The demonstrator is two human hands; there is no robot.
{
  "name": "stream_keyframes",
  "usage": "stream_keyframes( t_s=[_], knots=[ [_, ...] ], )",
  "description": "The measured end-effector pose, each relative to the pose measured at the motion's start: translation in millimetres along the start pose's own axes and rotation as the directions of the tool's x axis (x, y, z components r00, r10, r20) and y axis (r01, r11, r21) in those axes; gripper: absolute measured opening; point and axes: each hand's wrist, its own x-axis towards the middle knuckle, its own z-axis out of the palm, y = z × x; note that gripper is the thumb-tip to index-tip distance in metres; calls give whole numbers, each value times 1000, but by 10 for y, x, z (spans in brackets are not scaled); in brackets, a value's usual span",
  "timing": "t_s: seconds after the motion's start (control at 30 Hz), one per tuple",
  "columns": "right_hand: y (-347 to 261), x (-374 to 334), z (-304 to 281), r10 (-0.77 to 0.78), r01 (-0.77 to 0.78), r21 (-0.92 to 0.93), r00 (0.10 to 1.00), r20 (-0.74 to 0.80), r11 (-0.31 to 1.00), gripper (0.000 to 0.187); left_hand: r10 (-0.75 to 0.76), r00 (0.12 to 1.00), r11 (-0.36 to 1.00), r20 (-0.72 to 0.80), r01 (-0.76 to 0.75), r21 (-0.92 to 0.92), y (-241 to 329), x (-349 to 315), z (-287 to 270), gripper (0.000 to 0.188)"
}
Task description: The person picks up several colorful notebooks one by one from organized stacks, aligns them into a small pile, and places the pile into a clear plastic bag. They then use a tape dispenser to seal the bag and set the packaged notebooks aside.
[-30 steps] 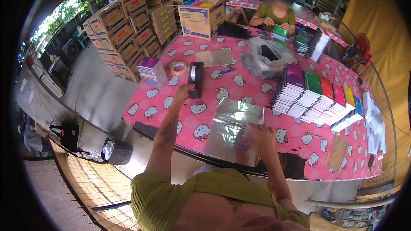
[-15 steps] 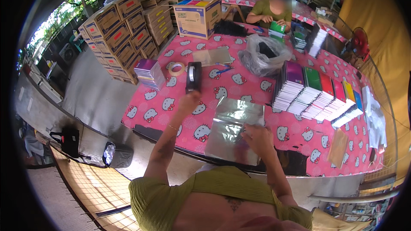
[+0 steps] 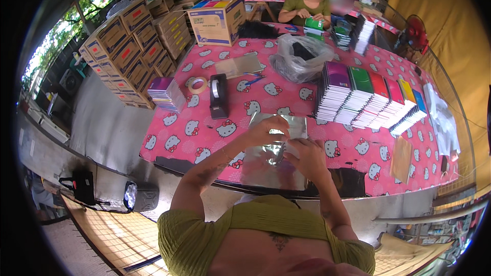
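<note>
A shiny, see-through plastic sheet (image 3: 279, 171) lies flat at the table's near edge, throwing bright glare. Above its upper part, my left hand (image 3: 270, 130) has its fingers curled in a pinch; anything at the tips is too small to make out. Close beside it, my right hand (image 3: 308, 158) has bent fingers gripping at the sheet's surface, its fingertips partly hidden. The two hands nearly meet. To the left of the sheet stands a black tape dispenser (image 3: 219, 99) with a roll in it, and a roll of tan tape (image 3: 197, 85) lies beyond.
Stacked spiral notebooks (image 3: 365, 99) in several colours stand at right. Purple notebooks (image 3: 164, 92) pile up at the left edge. Farther back are a plastic bag (image 3: 302, 59), pens (image 3: 253, 78) and an open carton (image 3: 217, 23). A co-worker (image 3: 309, 7) sits across the table handling a green notebook.
My left hand has left the tape dispenser and come right and nearer, over the plastic sheet beside my right hand. My right hand stays at the sheet. The view has shifted slightly.
</note>
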Motion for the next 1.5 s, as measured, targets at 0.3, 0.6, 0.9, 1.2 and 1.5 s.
stream_keyframes(
  t_s=[0.3,0.6,0.9,1.2,1.5],
  knots=[
    [613,-525,355,127,-107,305,991,-46,946,61,42,999,989,-23,-39,143,-58,134,255,14],
    [802,-520,730,-2,6,412,1000,-12,911,52,184,983,912,7,-174,370,-373,352,554,24],
    [923,-508,740,68,-20,763,997,-31,646,53,-205,945,974,-256,171,-148,-593,361,762,106],
    [1198,-149,875,238,-378,851,921,307,365,33,-411,908,867,-84,361,-342,-506,17,657,36],
    [797,-217,165,-59,-20,635,993,103,772,46,46,998,836,-40,-17,549,232,-240,629,43]
  ],
)
